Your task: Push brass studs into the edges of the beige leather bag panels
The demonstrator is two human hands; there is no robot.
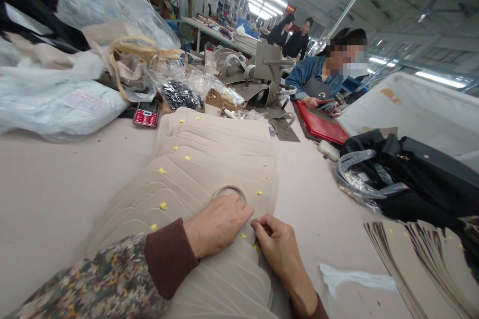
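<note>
Beige panels (209,159) fanned on table (48,194), yellow tabs (163,206) on; L hand (220,224) atop, fingers curled by tape roll (229,187), grip hidden; R hand (277,239) @ panels' R edge, thumb/index pinched, hold unclear. Risk: edge tug may skew fan.

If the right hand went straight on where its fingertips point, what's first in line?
Likely the left hand, close ahead of the right hand over the beige panels; their height difference is unclear.
</note>
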